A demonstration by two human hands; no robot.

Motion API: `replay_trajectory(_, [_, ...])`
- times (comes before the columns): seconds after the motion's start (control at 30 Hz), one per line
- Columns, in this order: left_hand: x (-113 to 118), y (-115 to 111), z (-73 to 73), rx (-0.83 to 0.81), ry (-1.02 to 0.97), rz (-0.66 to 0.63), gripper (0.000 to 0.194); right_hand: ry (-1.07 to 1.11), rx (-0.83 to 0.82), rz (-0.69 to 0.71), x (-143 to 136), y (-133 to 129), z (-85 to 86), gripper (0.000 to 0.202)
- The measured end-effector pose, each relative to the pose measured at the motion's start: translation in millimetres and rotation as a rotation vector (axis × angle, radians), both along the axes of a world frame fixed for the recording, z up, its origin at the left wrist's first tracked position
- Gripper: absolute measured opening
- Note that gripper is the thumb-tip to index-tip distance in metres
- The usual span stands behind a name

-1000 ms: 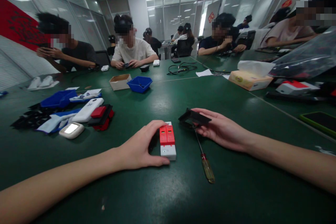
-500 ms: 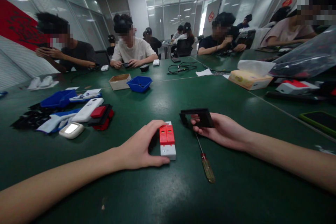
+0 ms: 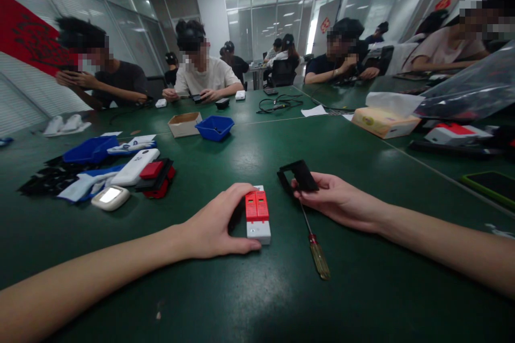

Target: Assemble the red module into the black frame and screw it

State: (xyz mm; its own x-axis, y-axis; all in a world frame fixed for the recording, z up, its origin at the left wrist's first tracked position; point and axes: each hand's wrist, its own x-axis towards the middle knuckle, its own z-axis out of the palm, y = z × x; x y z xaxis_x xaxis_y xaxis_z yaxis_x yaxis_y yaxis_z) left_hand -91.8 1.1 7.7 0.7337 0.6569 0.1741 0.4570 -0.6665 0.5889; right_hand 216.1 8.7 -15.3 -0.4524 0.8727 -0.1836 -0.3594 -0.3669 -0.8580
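My left hand (image 3: 219,222) is closed around the left side of a red and grey two-pole surge protector (image 3: 257,213), which rests on the green table. Its fingers reach the far end and its thumb lies along the near end. In my right hand (image 3: 333,195) is a black rectangular plastic frame (image 3: 300,176) with an opening, held tilted above the table between thumb and fingers. Below it lies a screwdriver (image 3: 317,254) with a clear yellowish handle and a red collar, its shaft pointing away from me; the frame and fingers hide its tip.
To the left are a blue tray (image 3: 92,149), gloves (image 3: 84,186), a white device (image 3: 135,167), a red and black part (image 3: 155,178) and a small screen device (image 3: 110,198). A cardboard box (image 3: 184,124) and a blue bin (image 3: 215,127) stand ahead; a tissue pack (image 3: 384,120) lies right. People sit opposite.
My right hand has turned the black frame, so it now tilts more steeply, and moved slightly left. My left hand and the surge protector stay in place, as does the screwdriver.
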Motion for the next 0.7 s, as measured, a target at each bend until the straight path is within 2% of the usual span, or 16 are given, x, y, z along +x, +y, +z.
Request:
replay_trajectory(0.17, [-1.9, 2.5, -3.6, -0.012, -0.007, -0.014, 0.1, 0.047, 0.027, -0.027, 0.7, -2.7, 0.2, 0.035])
replay_trajectory(0.4, [-2.8, 4.2, -2.8, -0.019, 0.002, -0.035, 0.103, 0.136, 0.099, 0.172, -3.0, -10.0, 6.7, 0.026])
replay_trajectory(0.53, [-0.7, 1.4, -1.6, 0.004, 0.001, -0.037, 0.098, 0.12, 0.077, 0.212, -5.9, -10.7, 5.8, 0.026])
replay_trajectory(0.7, [1.2, 1.4, -4.6, 0.016, 0.007, -0.036, 0.104, 0.076, 0.038, 0.226, -9.9, -12.6, 6.6, 0.028])
